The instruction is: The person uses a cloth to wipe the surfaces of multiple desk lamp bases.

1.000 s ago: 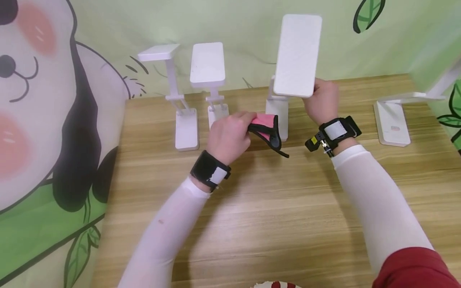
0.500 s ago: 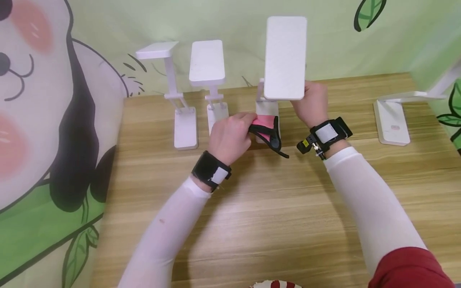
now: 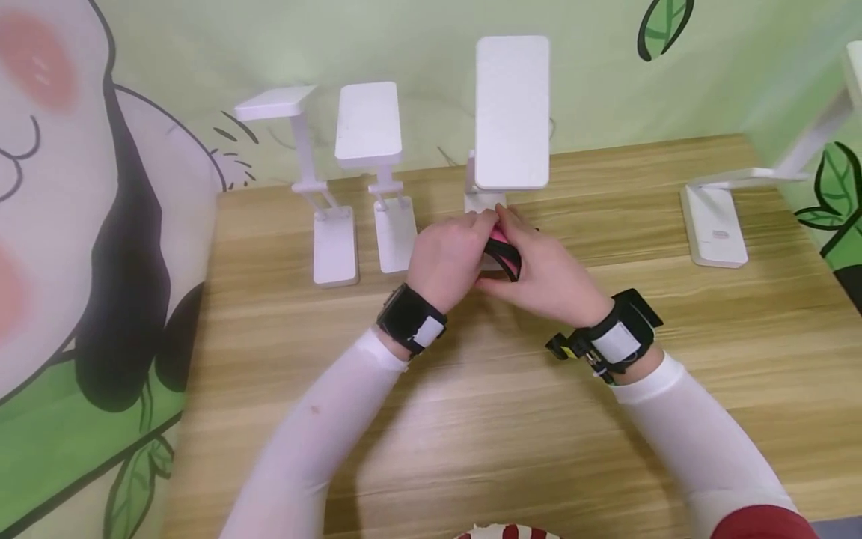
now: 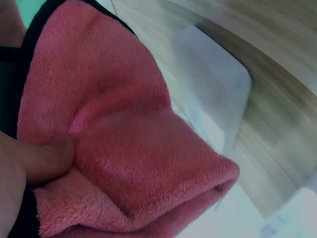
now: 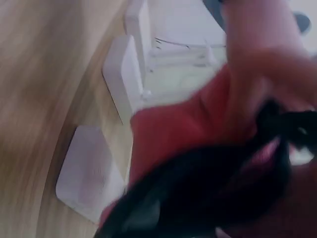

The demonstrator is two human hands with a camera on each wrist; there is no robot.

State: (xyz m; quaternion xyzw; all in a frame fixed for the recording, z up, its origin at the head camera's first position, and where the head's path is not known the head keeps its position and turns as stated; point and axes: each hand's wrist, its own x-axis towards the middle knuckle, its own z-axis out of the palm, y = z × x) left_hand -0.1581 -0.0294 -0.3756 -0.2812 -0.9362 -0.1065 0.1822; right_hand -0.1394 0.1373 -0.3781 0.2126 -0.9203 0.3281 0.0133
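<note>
A pink fleece cloth [image 4: 114, 104] with black edging is bunched between both hands, low in front of the white folding desk lamp [image 3: 512, 112]. My left hand [image 3: 444, 258] pinches it, the thumb pressed into the pink pile in the left wrist view. From the other side my right hand [image 3: 555, 277] curls over the cloth, thumb below and fingers above, with the black edge showing between. The lamp's broad panel is raised over its base, and the hands hide most of that base. The right wrist view is blurred, with red fabric and dark edging close up.
Two more white lamps, one at the far left [image 3: 335, 243] and one beside it [image 3: 369, 120], stand along the back of the wooden table [image 3: 512, 434]. Another lamp [image 3: 714, 224] stands at the right, its arm leaning outward. A green cartoon wall [image 3: 592, 82] rises behind.
My right hand has let go of the lamp's panel and come down to the cloth beside my left hand. Before that, the lamp shifted left. My left hand kept hold of the cloth.
</note>
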